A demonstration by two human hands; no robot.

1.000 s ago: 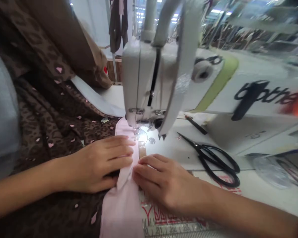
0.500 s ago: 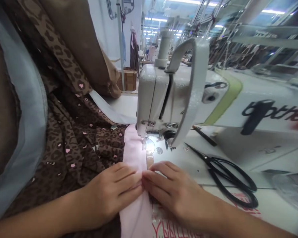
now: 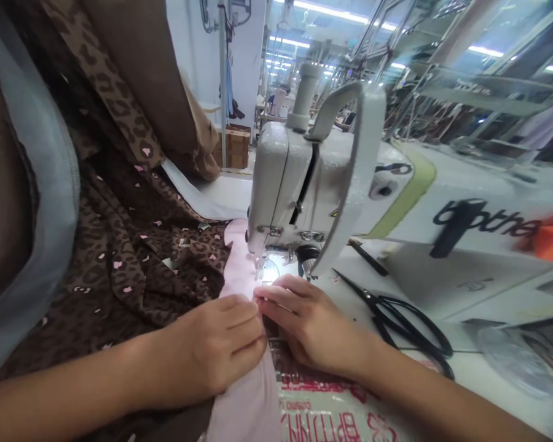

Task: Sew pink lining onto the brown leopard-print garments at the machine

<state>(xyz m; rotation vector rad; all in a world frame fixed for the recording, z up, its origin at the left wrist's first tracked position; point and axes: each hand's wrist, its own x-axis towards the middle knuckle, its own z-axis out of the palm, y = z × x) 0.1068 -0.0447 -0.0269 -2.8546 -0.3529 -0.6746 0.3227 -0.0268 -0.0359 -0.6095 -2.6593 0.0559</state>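
Note:
A pink fabric strip (image 3: 242,264) runs under the needle area of a white sewing machine (image 3: 276,178), along the edge of brown leopard-print fabric (image 3: 166,221). My left hand (image 3: 225,350) lies over the strip, fingers curled and closed on it. Just in front of the lit needle plate, my right hand (image 3: 313,313) pinches the strip's right edge between thumb and fingers. The fingertips of both hands are close together. Beneath the left hand, part of the strip is hidden.
Black scissors (image 3: 387,307) lie right of my right hand, near a dark slim tool (image 3: 368,258). A clear plastic sheet with red print (image 3: 336,405) covers the table front. Brown fabric with a pale band (image 3: 58,135) rises at left. A cardboard box (image 3: 234,147) stands behind.
My right hand has moved forward, nearer the needle, along the strip's edge. The pink strip now bends more under my left hand. The camera view has shifted slightly.

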